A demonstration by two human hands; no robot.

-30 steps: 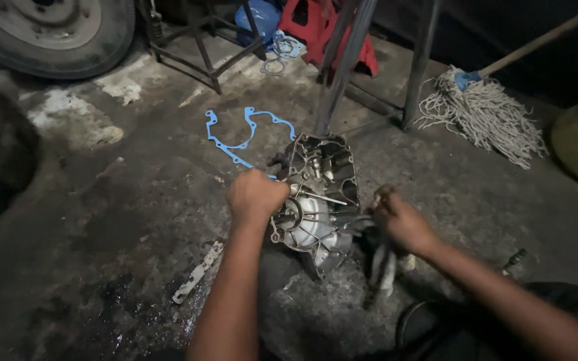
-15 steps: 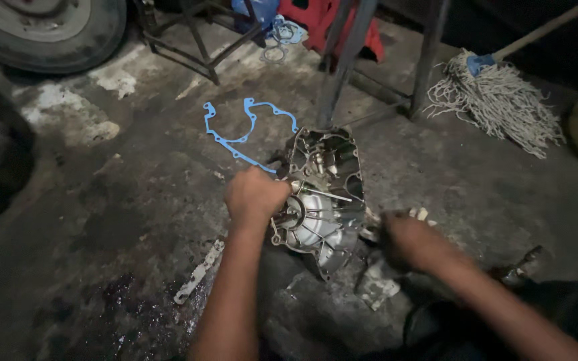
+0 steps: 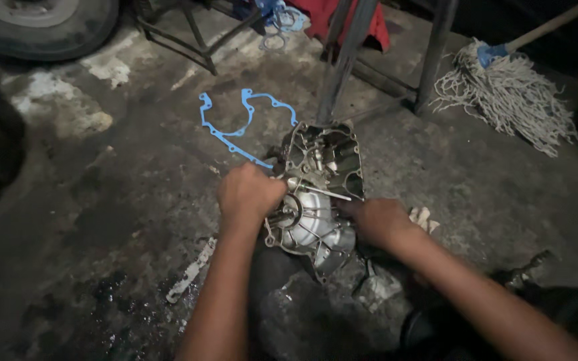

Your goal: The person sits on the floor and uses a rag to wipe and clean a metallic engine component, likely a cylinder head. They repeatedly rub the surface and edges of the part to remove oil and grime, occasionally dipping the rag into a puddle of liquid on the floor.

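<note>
Lay on the stained concrete floor [image 3: 102, 220], near the middle of the scene: a metal engine casing [image 3: 319, 194], open face up, shafts and small parts showing in its far half and a rounded, ribbed cover in its near half. Pressed against the casing's left edge, the left hand [image 3: 247, 195], fingers curled into a narrow grip on something at the rim; cannot tell what, hidden under the knuckles. Rested against the casing's near right edge, the right hand [image 3: 377, 222], fingers bent and tucked toward the metal; cannot tell whether that grip held anything, though touching the casing. So sat between the two hands, the casing, closer to the far side than either wrist. Lay just right of the right hand, a pale crumpled rag [image 3: 421, 216]. Spread flat on the floor just far and left of the casing, a blue gasket [image 3: 242, 124], its near end close beside the left hand. Lay near and left of the left forearm, a pale flat strip [image 3: 190, 270]. Rose just beyond the casing, the grey legs of a metal stand [image 3: 346, 60]. Far right, a string mop [image 3: 510, 93] lying on the floor; far left, part of a tyre [image 3: 35, 27]
</note>
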